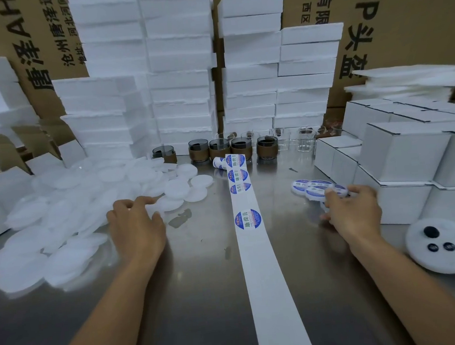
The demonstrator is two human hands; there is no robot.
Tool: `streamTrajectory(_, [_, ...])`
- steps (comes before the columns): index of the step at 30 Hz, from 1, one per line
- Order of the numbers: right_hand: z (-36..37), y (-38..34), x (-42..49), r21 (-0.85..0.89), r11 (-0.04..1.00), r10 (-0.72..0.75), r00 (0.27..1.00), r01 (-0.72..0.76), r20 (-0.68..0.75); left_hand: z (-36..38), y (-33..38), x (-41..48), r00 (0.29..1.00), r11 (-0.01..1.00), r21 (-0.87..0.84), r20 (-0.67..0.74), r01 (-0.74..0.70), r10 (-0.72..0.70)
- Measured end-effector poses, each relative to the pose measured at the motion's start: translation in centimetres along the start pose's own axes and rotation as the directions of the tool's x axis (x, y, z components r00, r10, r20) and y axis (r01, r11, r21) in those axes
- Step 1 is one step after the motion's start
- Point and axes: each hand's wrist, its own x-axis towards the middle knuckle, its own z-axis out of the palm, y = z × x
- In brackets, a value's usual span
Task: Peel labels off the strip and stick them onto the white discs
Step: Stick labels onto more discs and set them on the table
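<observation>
A long white backing strip [265,272] runs down the middle of the steel table, with round blue-and-white labels [247,219] on its far part and a small roll [219,163] at its far end. A big heap of plain white discs [63,227] covers the left side. My left hand [135,230] reaches into the heap's edge, fingers curled over a disc there. On the right lie several labelled discs [312,189]. My right hand [354,212] holds one labelled disc [339,190] at that pile with its fingertips.
Glass cups, some with brown sleeves [220,148], stand in a row behind the strip. Stacks of white foam blocks [182,81] and cardboard cartons rise at the back. White boxes [405,157] are stacked at right. A white foam pad with black dots [439,246] lies near right.
</observation>
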Motion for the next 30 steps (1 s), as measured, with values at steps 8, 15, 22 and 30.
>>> streamTrajectory(8, [0.2, 0.0, -0.9, -0.129, 0.968, -0.202, 0.973, 0.215, 0.109, 0.1, -0.5, 0.2, 0.997, 0.992, 0.106, 0.042, 0.064, -0.069])
streamTrajectory(15, [0.6, -1.0, -2.7, -0.134, 0.902, -0.375, 0.9, 0.41, 0.223, 0.1, 0.2, 0.3, 0.999, 0.972, -0.232, -0.001, 0.045, -0.046])
streamTrajectory(22, [1.7, -3.0, -5.7, 0.207, 0.967, -0.233, 0.849, 0.15, 0.475, -1.3, 5.6, -2.3, 0.945, 0.763, -0.595, 0.02, -0.251, 0.326])
streamTrajectory(30, [2.0, -4.4, -7.8, 0.355, 0.882, -0.046, 0.694, -0.309, 0.719, -1.5, 8.1, -5.4, 0.745, 0.596, -0.591, -0.012, -0.544, 0.667])
